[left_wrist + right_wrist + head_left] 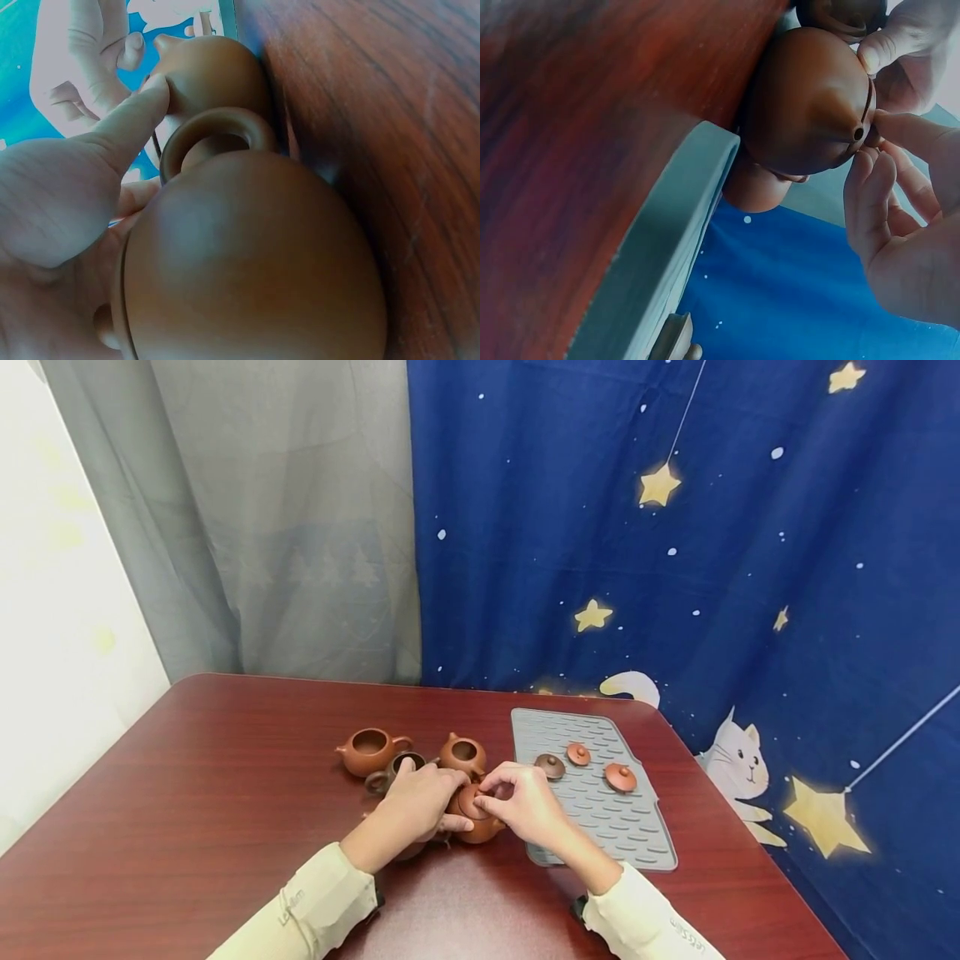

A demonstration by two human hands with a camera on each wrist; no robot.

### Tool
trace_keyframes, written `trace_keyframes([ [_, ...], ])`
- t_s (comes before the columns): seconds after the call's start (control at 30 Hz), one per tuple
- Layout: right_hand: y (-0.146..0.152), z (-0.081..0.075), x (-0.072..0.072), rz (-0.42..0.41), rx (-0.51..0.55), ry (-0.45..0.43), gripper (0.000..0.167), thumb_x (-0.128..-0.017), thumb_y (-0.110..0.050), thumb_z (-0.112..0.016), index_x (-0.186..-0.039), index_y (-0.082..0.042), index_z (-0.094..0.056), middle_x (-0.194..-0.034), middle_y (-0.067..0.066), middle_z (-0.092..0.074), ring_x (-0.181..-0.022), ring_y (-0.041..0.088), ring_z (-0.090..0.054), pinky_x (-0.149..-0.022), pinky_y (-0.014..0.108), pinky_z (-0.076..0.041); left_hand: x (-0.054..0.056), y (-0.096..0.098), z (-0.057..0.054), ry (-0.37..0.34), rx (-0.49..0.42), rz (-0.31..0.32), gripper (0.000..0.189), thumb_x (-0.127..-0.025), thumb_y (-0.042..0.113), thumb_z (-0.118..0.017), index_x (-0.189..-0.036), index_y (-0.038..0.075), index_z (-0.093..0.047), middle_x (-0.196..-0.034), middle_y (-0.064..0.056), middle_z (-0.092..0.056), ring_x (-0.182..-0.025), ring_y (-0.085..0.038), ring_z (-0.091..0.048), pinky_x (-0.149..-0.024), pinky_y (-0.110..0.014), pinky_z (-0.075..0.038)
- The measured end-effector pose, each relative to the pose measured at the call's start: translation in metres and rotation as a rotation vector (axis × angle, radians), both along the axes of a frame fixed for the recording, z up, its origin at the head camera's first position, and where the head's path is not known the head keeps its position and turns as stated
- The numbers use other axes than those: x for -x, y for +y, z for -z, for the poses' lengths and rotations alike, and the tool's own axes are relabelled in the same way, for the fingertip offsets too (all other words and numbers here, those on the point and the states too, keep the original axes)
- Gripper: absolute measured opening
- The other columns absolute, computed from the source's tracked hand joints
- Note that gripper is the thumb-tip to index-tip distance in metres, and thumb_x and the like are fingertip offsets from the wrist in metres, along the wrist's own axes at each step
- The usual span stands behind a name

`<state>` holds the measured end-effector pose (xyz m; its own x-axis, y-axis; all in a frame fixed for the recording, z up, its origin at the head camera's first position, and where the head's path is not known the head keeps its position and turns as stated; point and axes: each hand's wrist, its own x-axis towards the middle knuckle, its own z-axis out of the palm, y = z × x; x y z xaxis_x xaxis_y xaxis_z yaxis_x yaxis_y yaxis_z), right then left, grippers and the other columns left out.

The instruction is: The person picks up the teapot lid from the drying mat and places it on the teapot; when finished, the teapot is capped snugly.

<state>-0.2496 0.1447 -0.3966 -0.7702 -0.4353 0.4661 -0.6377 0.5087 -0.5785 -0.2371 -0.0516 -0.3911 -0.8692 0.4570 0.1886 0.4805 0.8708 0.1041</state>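
A reddish-brown clay teapot (480,832) sits at the table's middle, its spout toward the right. My right hand (528,802) pinches the knob of its lid (471,802), which lies on the teapot's mouth. My left hand (416,802) holds the same teapot at its rim; its thumb (139,120) touches the body near the lid. Beneath the left hand and wrist, another lidded teapot (255,255) stands close by, its handle toward the held one. Behind the hands are a dark teapot (381,779) and a small lidless teapot (461,756).
An orange-brown lidless teapot (370,758) stands at the back left of the group. To the right lies a grey ridged mat (607,827) bearing a dark lid (551,767), a small red lid (578,754) and a larger red lid (620,778). Curtains hang behind the table (225,760).
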Motion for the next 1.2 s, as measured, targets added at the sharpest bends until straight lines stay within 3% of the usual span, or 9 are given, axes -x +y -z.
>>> trace_keyframes([
  [0.2,-0.001,-0.002,-0.001,0.003,-0.016,-0.022,0.010,-0.078,-0.010,-0.084,-0.084,-0.012,-0.076,-0.078,-0.006,-0.068,-0.063,0.003,-0.060,-0.058,0.022,-0.049,-0.001,-0.001,-0.001,-0.019,0.004,-0.004,0.055,-0.077,0.061,-0.074,-0.112,0.019,-0.068,-0.106,0.003,-0.070,-0.103,-0.024,-0.063,-0.086,-0.048,-0.037],
  [0.43,0.000,-0.005,-0.001,-0.015,-0.041,-0.057,0.011,-0.079,-0.010,-0.083,-0.087,-0.012,-0.075,-0.077,-0.005,-0.068,-0.063,0.003,-0.060,-0.058,0.023,-0.050,-0.002,-0.005,-0.002,0.011,0.037,0.025,0.052,-0.079,0.062,-0.071,-0.110,0.020,-0.070,-0.109,0.005,-0.070,-0.105,-0.023,-0.063,-0.083,-0.047,-0.044],
  [0.63,0.010,-0.006,0.005,-0.044,-0.031,-0.033,0.007,-0.082,-0.009,-0.079,-0.088,-0.011,-0.075,-0.081,-0.006,-0.071,-0.067,0.004,-0.062,-0.061,0.024,-0.052,0.000,-0.007,-0.001,0.016,0.007,0.056,0.052,-0.080,0.061,-0.072,-0.113,0.020,-0.071,-0.112,0.004,-0.070,-0.109,-0.024,-0.061,-0.083,-0.049,-0.045],
  [0.73,0.016,-0.008,0.009,-0.007,-0.031,-0.031,0.007,-0.083,-0.009,-0.077,-0.090,-0.011,-0.076,-0.080,-0.007,-0.070,-0.069,0.008,-0.064,-0.060,0.025,-0.052,0.001,-0.010,-0.002,0.007,-0.018,0.067,0.057,-0.082,0.062,-0.070,-0.119,0.019,-0.069,-0.118,0.004,-0.069,-0.113,-0.025,-0.059,-0.086,-0.050,-0.045],
  [0.87,0.024,-0.010,0.019,0.068,-0.033,-0.054,0.007,-0.084,-0.011,-0.076,-0.091,-0.011,-0.076,-0.081,-0.006,-0.071,-0.069,0.014,-0.065,-0.056,0.025,-0.049,0.003,-0.018,-0.008,0.012,-0.073,0.061,0.060,-0.082,0.064,-0.069,-0.124,0.021,-0.068,-0.118,0.006,-0.069,-0.106,-0.023,-0.059,-0.084,-0.048,-0.045],
  [1.03,0.038,-0.014,0.030,0.169,-0.046,-0.102,0.008,-0.085,-0.014,-0.077,-0.092,-0.013,-0.076,-0.081,-0.004,-0.071,-0.070,0.017,-0.065,-0.056,0.027,-0.049,0.003,-0.034,-0.019,0.087,-0.113,0.058,0.058,-0.081,0.063,-0.069,-0.119,0.019,-0.070,-0.114,0.006,-0.070,-0.097,-0.021,-0.059,-0.079,-0.045,-0.045],
  [1.2,0.051,-0.017,0.039,0.250,-0.050,-0.132,0.008,-0.084,-0.010,-0.078,-0.091,-0.013,-0.075,-0.086,-0.002,-0.072,-0.074,0.018,-0.068,-0.061,0.029,-0.051,0.007,-0.052,-0.024,0.128,-0.140,0.032,0.060,-0.084,0.060,-0.069,-0.126,0.018,-0.066,-0.113,0.003,-0.070,-0.098,-0.022,-0.060,-0.080,-0.047,-0.048],
])
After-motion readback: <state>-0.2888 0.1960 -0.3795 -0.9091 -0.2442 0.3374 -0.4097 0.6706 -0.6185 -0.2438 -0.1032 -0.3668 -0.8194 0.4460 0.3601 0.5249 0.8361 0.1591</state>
